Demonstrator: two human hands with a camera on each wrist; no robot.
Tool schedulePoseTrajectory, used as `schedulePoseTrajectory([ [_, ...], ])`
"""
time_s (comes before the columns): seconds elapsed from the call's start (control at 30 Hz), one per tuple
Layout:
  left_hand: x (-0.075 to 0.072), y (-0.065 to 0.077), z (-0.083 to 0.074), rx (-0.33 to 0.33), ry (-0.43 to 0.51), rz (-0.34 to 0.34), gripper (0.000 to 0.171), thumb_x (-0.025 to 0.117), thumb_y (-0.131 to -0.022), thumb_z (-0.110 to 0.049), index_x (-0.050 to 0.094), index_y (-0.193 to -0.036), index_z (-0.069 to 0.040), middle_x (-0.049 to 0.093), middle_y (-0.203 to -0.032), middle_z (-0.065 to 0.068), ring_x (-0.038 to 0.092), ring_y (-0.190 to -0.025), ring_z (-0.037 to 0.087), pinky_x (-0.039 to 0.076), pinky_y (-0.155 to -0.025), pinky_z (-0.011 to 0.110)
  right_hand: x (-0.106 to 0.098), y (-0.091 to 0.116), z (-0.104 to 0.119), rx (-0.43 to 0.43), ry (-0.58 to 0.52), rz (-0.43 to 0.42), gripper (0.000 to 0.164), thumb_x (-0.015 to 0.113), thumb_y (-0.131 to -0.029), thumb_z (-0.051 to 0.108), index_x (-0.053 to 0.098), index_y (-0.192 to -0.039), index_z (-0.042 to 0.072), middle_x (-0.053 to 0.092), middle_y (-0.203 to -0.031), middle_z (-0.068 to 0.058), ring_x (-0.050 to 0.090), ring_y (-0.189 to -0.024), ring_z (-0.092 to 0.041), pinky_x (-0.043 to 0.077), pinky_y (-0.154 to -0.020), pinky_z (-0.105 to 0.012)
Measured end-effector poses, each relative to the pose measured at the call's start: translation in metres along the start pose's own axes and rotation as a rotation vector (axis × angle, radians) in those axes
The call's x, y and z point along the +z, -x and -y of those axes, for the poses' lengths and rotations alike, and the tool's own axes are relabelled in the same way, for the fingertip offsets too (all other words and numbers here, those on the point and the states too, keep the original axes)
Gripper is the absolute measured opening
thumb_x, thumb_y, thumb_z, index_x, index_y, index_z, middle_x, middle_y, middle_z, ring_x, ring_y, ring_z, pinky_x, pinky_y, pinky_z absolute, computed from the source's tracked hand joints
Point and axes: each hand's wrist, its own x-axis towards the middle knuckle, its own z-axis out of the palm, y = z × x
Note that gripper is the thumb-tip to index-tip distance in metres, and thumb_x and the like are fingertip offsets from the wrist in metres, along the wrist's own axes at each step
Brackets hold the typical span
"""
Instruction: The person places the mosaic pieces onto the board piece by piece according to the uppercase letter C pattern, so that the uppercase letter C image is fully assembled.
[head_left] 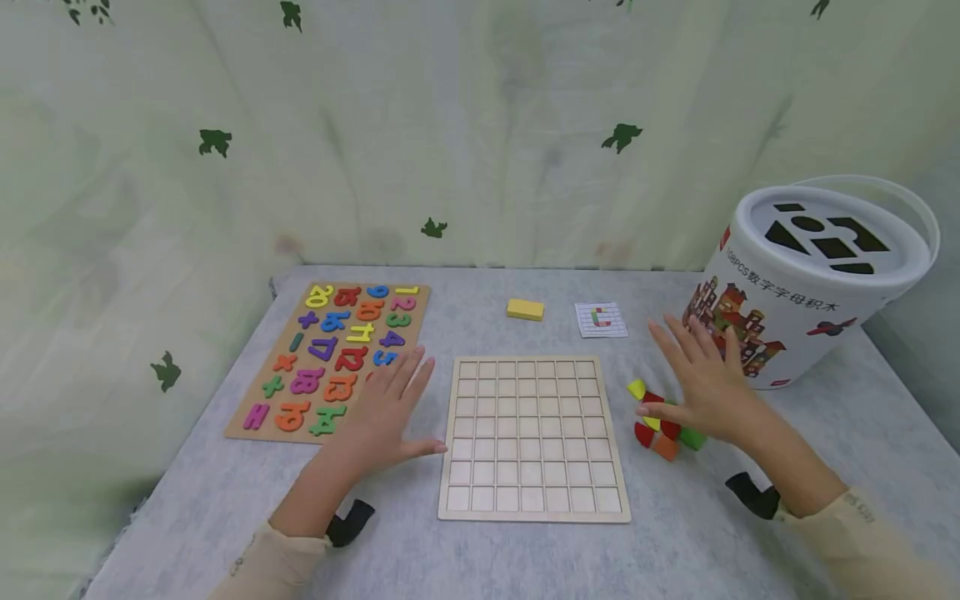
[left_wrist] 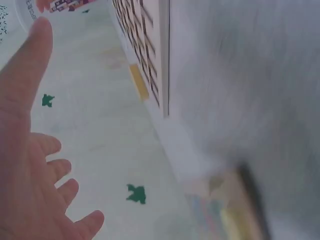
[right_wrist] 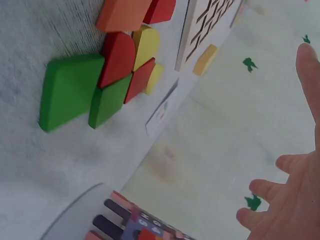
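My left hand [head_left: 382, 417] hovers with spread fingers between the number board [head_left: 300, 392] and the wooden grid board [head_left: 534, 515]. Its thumb overlaps the grid's left edge in the head view, and nothing is in the hand. Spread likewise and holding nothing, my right hand [head_left: 708, 392] is over a small group of coloured blocks. That group includes a green block [right_wrist: 70, 90], an orange block [right_wrist: 122, 14], red blocks [right_wrist: 118, 57] and yellow blocks [right_wrist: 146, 46]. The hand covers part of the group in the head view.
A white bucket [head_left: 810, 308] with shaped holes in its lid stands at the right. Behind the grid lie a yellow block [head_left: 525, 309] and a small pattern card [head_left: 602, 320]. A pale curtain [head_left: 480, 133] with green leaf prints hangs along the table's back.
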Motion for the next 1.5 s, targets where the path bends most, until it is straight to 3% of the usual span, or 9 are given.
schedulePoseTrajectory([
  [0.07, 0.007, 0.003, -0.007, -0.006, 0.031, -0.02, 0.105, 0.056, -0.074, -0.064, 0.011, -0.143, -0.001, 0.008, -0.148, 0.017, 0.008, -0.133, 0.032, 0.018, -0.103, 0.048, 0.003, 0.001, -0.001, -0.004, -0.046, -0.009, 0.108, 0.069, -0.067, 0.057, 0.007, -0.145, 0.015, 0.012, -0.146, -0.021, 0.009, -0.128, -0.045, -0.01, -0.096, -0.061],
  [0.17, 0.016, 0.007, -0.021, -0.076, 0.128, -0.012, 0.103, 0.062, -0.074, -0.058, 0.013, -0.142, 0.002, 0.014, -0.146, 0.018, 0.016, -0.132, 0.033, 0.023, -0.102, 0.047, 0.01, 0.001, -0.002, -0.014, -0.122, -0.007, 0.104, 0.071, -0.07, 0.05, 0.011, -0.144, 0.009, 0.016, -0.144, -0.022, 0.012, -0.128, -0.044, -0.001, -0.099, -0.061],
  [0.4, 0.032, 0.021, -0.051, -0.289, 0.409, 0.126, 0.1, 0.065, -0.074, -0.052, 0.014, -0.143, 0.0, 0.019, -0.145, 0.017, 0.02, -0.131, 0.031, 0.025, -0.102, 0.043, 0.028, -0.001, -0.003, 0.042, -0.291, 0.056, 0.093, 0.071, -0.076, 0.035, 0.016, -0.142, 0.001, 0.023, -0.141, -0.024, 0.022, -0.126, -0.042, 0.021, -0.097, -0.058],
  [0.5, 0.037, 0.028, -0.057, -0.323, 0.532, 0.156, 0.102, 0.067, -0.071, -0.052, 0.016, -0.142, 0.001, 0.023, -0.143, 0.018, 0.02, -0.13, 0.033, 0.024, -0.102, 0.045, 0.036, -0.002, -0.004, 0.075, -0.375, 0.084, 0.085, 0.069, -0.079, 0.031, 0.02, -0.14, -0.003, 0.027, -0.138, -0.026, 0.026, -0.124, -0.042, 0.026, -0.096, -0.057],
  [0.63, 0.044, 0.036, -0.061, -0.342, 0.624, 0.151, 0.107, 0.071, -0.066, -0.054, 0.02, -0.14, 0.003, 0.025, -0.141, 0.021, 0.02, -0.128, 0.036, 0.024, -0.1, 0.048, 0.047, -0.003, -0.007, 0.119, -0.472, 0.116, 0.077, 0.065, -0.082, 0.031, 0.025, -0.137, -0.005, 0.036, -0.131, -0.026, 0.038, -0.116, -0.04, 0.033, -0.091, -0.056],
  [0.83, 0.051, 0.042, -0.06, -0.324, 0.65, 0.158, 0.115, 0.07, -0.058, -0.061, 0.019, -0.143, -0.003, 0.02, -0.142, 0.017, 0.015, -0.129, 0.032, 0.026, -0.099, 0.048, 0.06, -0.005, -0.011, 0.2, -0.49, 0.117, 0.062, 0.063, -0.084, 0.03, 0.039, -0.129, -0.006, 0.047, -0.117, -0.023, 0.048, -0.102, -0.033, 0.041, -0.086, -0.05],
  [1.17, 0.055, 0.044, -0.058, -0.293, 0.666, 0.152, 0.114, 0.071, -0.058, -0.058, 0.02, -0.142, -0.002, 0.018, -0.143, 0.017, 0.013, -0.129, 0.033, 0.024, -0.1, 0.049, 0.073, -0.01, -0.008, 0.269, -0.475, 0.033, 0.034, 0.065, -0.083, 0.018, 0.057, -0.11, 0.0, 0.05, -0.102, -0.015, 0.046, -0.086, -0.026, 0.045, -0.076, -0.041],
  [1.4, 0.053, 0.044, -0.058, -0.325, 0.668, 0.151, 0.111, 0.071, -0.059, -0.057, 0.022, -0.142, -0.004, 0.02, -0.143, 0.015, 0.015, -0.129, 0.031, 0.026, -0.099, 0.048, 0.071, -0.016, -0.004, 0.224, -0.436, 0.046, 0.04, 0.068, -0.081, 0.027, 0.059, -0.112, 0.003, 0.054, -0.099, -0.013, 0.049, -0.086, -0.025, 0.044, -0.074, -0.043],
  [1.5, 0.054, 0.045, -0.058, -0.324, 0.681, 0.147, 0.111, 0.072, -0.058, -0.056, 0.022, -0.142, -0.003, 0.02, -0.143, 0.015, 0.015, -0.129, 0.032, 0.025, -0.099, 0.049, 0.072, -0.017, -0.002, 0.215, -0.431, 0.027, 0.035, 0.067, -0.082, 0.026, 0.06, -0.109, 0.005, 0.055, -0.095, -0.012, 0.05, -0.084, -0.025, 0.042, -0.072, -0.043],
])
